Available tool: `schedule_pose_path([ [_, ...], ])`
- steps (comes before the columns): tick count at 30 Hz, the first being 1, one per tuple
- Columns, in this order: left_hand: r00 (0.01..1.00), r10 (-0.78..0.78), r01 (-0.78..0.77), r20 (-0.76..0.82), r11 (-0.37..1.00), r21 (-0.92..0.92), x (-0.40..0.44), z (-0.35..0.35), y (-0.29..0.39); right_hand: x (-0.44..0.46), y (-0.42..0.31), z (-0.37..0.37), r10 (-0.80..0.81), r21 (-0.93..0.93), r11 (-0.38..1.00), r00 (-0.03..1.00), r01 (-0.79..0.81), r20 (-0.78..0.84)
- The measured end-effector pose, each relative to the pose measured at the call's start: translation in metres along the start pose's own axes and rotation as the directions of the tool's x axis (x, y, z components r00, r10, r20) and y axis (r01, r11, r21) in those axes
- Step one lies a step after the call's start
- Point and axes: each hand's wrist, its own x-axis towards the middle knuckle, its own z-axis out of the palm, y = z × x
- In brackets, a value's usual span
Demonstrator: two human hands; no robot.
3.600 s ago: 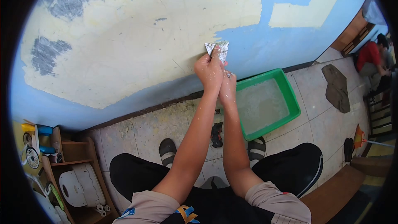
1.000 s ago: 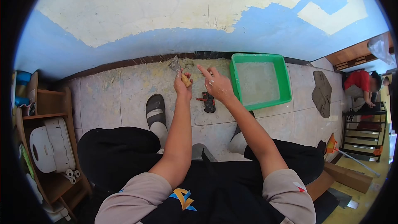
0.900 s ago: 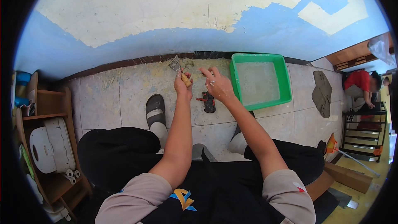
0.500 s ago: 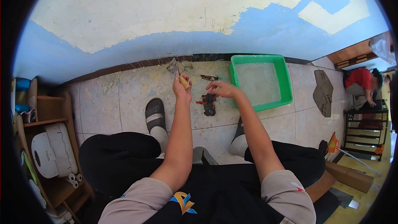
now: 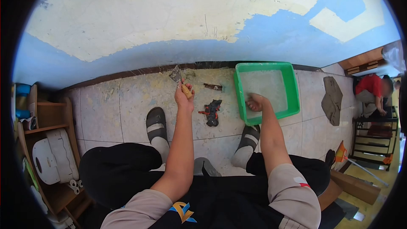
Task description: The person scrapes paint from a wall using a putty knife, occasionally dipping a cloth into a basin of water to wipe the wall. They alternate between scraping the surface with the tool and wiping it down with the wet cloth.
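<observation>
Inside the green tub [image 5: 291, 89], right hand [image 5: 257, 101] now, above or in the cloudy liquid [image 5: 267, 80]; half a second ago it was by the black-and-orange object [image 5: 213, 113] on the floor. Fingers curled loosely, can't tell if they hold anything. Left hand [image 5: 183, 98] closed round the wooden handle of the scraper [image 5: 175, 74], blade towards the wall base, flecked with residue. Hands well apart; 3.6 s ago both were together at the wall [image 5: 140, 17] with the scraper. Dark narrow piece [image 5: 213, 87] on the floor, uncovered now, between scraper and tub.

Writing: blue-and-gold emblem [image 5: 183, 212] on the black clothing, red-and-white patch [image 5: 302, 182] on right sleeve; any lettering too small to read.

Wall blue, large cream patches, ragged edges. Pale floor tiles [image 5: 99, 118], yellowish debris along the dark baseboard. Wooden shelf [image 5: 51, 126] at left, brown cloth [image 5: 332, 100] right of tub, another person in a red top [image 5: 368, 87] crouched far right near a black rack [image 5: 375, 144].
</observation>
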Motion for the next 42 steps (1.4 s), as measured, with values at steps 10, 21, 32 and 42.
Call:
schedule_pose_path([
  [10, 1.000, 0.006, -0.006, 0.013, 0.999, 0.037, 0.004, 0.013, 0.000, -0.011, 0.003, 0.009, -0.200, 0.065, 0.960, 0.831, 0.271, -0.519],
  [21, 0.996, 0.068, -0.067, -0.056, 0.998, 0.022, 0.003, 0.026, -0.021, -0.019, -0.024, 0.142, -0.792, -0.791, 0.609, -0.002, -0.056, -0.610],
  [32, 0.980, 0.200, -0.199, 0.014, 0.969, 0.148, -0.022, 0.061, -0.034, -0.062, -0.005, 0.017, -0.658, -0.644, 0.734, 0.010, -0.214, -0.753],
  [42, 0.947, 0.258, -0.305, 0.192, 0.911, 0.278, -0.070, 0.075, -0.041, -0.067, -0.013, -0.014, -0.538, -0.512, 0.823, -0.046, -0.246, -0.842],
])
